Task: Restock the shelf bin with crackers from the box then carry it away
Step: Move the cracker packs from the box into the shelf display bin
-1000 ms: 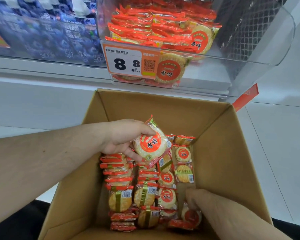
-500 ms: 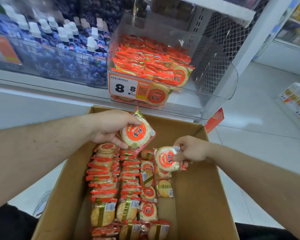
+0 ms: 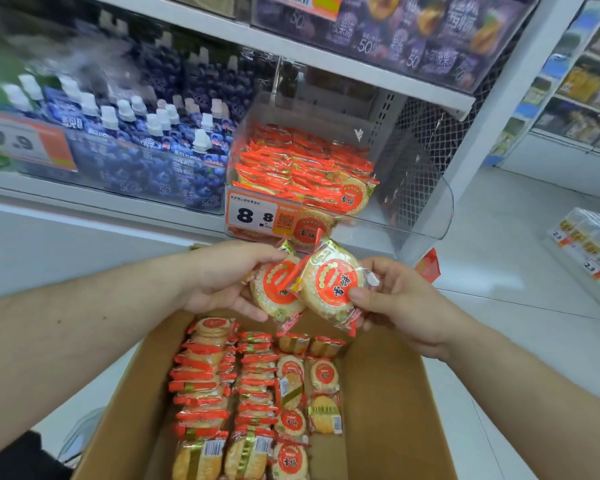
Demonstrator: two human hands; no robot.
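Note:
My left hand [image 3: 222, 278] grips a round cracker packet [image 3: 274, 292] with a red label. My right hand [image 3: 399, 303] pinches a second cracker packet [image 3: 333, 285], which overlaps the first. Both packets are held above the far edge of the open cardboard box [image 3: 395, 410]. Rows of several more cracker packets [image 3: 253, 393] lie in the box. Just beyond my hands, on the lower shelf, stands the clear shelf bin [image 3: 413, 216], partly filled with stacked orange cracker packets [image 3: 302, 168]. An 8.8 price tag [image 3: 257, 216] sits on its front.
Blue drink pouches with white caps [image 3: 146, 147] fill the shelf left of the bin. A white upper shelf [image 3: 326, 60] hangs over the bin with purple packets above it. A white upright post [image 3: 492, 126] stands to the right, white tiled floor and another low rack [image 3: 589, 244] beyond it.
Both hands rose out of the box toward the bin, each with a packet. My right hand came up from the box's bottom, and the two packets now overlap.

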